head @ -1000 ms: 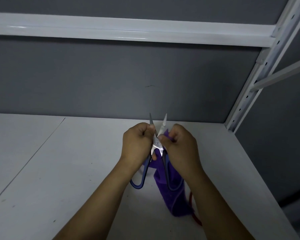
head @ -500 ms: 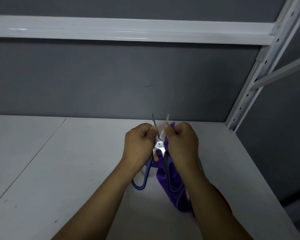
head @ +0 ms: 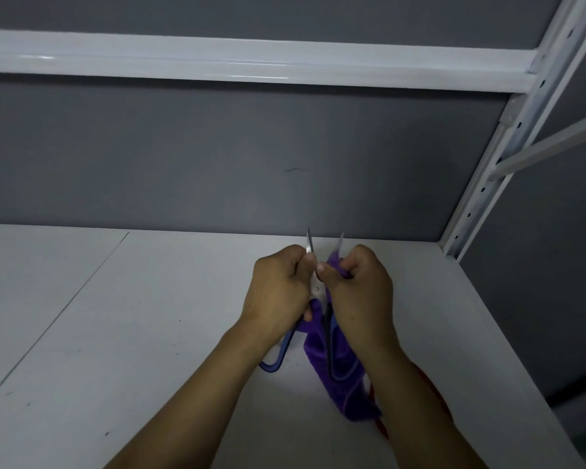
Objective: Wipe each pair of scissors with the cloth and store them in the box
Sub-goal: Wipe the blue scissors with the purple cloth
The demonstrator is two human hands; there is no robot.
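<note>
Purple cloth dangles nearest, low over the white shelf; blue-handled scissors are held up in front of it, blades parted, tips pointing away; left hand, grip closed round the scissors; right hand, grip pinching cloth against the right blade; grey wall beyond.
</note>
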